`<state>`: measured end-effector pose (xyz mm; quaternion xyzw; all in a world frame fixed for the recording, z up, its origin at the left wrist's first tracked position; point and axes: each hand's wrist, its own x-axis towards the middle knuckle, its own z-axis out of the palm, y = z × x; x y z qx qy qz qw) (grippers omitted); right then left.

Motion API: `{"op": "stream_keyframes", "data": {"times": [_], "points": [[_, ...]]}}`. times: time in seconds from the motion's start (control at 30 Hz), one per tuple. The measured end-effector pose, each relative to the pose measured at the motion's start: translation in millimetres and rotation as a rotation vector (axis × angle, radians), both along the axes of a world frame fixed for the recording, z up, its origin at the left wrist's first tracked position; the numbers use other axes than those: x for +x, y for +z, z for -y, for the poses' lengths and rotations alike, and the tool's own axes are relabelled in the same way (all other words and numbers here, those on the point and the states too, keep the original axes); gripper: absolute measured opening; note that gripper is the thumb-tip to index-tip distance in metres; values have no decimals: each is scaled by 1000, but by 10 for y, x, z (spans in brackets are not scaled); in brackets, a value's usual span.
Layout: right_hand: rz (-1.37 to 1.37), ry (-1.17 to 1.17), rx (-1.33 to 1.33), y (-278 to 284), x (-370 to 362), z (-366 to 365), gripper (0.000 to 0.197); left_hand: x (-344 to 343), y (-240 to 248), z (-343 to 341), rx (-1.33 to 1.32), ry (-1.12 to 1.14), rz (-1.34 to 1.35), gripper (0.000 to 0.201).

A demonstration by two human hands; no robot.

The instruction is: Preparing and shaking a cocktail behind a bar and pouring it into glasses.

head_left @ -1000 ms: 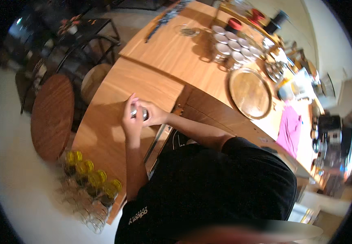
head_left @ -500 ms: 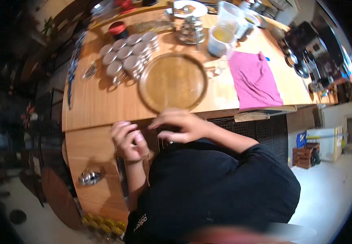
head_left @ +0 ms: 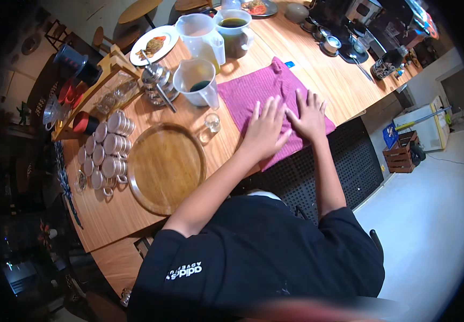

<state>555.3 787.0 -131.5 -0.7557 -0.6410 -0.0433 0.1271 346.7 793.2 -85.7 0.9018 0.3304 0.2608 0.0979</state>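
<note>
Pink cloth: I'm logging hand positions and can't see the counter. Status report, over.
Left hand and right hand open, palms down on pink cloth. Cloth spread on wooden counter, creased. Small clear glass off its left side, untouched.

We saw a wood-grained counter (head_left: 344,96) carrying everything. Toward its left we had a round wooden tray (head_left: 167,166) lying flat, with stacks of pale cups (head_left: 116,145) just beside it. Between the tray and a pink cloth (head_left: 248,94) we noticed a small clear glass (head_left: 212,123); the cloth was spread to the counter's near edge. A small blue object (head_left: 289,64) lay by its far corner. Beyond the glass we counted three translucent plastic jugs, two standing close together behind the front jug (head_left: 193,80). Near them we saw a metal stand (head_left: 158,80) and a white plate (head_left: 171,36) of food.
</note>
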Motion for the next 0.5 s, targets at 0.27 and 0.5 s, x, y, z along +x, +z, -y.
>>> {"op": "stream_keyframes", "data": {"times": [0.27, 0.5], "points": [[-226, -237, 103, 100, -104, 597, 61, 233, -603, -90, -78, -62, -188, 64], [-1243, 251, -164, 1373, -580, 1126, 35, -246, -58, 292, -825, -467, 85, 58]]}}
